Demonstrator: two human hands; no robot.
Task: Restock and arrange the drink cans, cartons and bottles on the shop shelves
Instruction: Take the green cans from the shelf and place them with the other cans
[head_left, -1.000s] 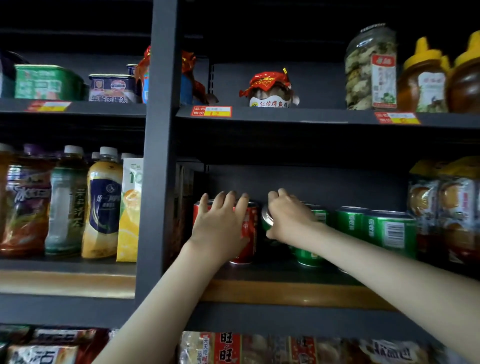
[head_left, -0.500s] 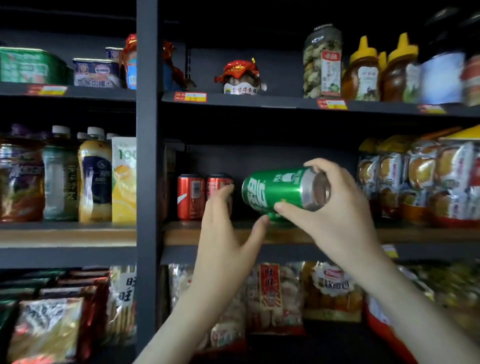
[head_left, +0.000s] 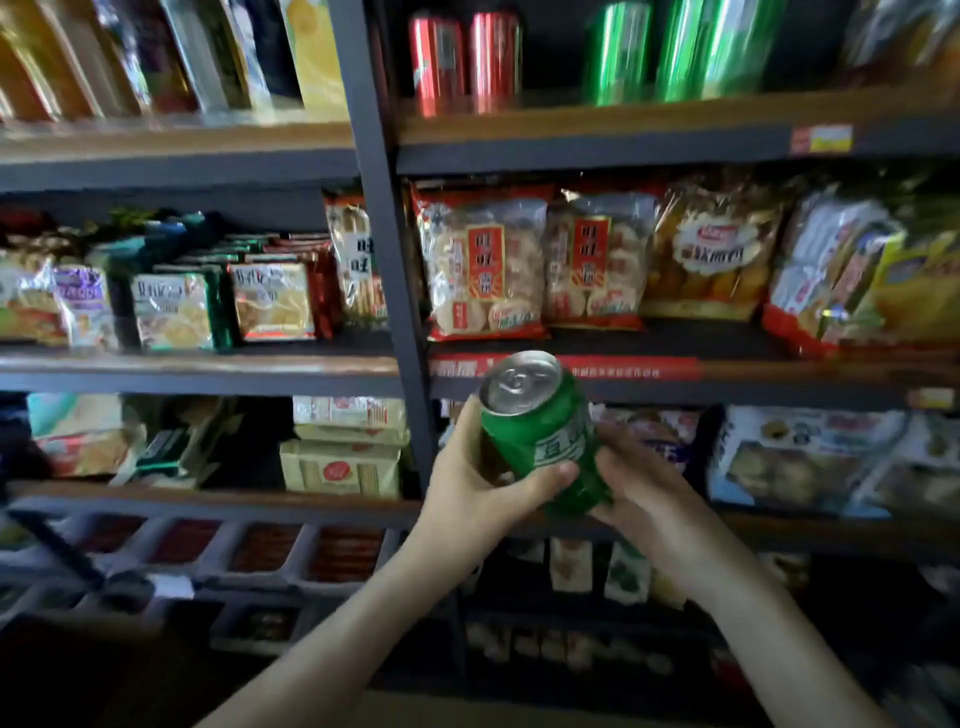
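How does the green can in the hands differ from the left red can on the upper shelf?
The green metal drink can is held by the left hand and right hand; the left red metal can stands on the upper wooden shelf. The green can is tilted, showing its silver top; the red can is upright and blurred. Both are cylindrical drink cans.

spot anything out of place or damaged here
Only the green aluminium can is off the shelves: the left hand and right hand hold it tilted before the snack bags, while other green cans stand on the top shelf. Nothing spilled.
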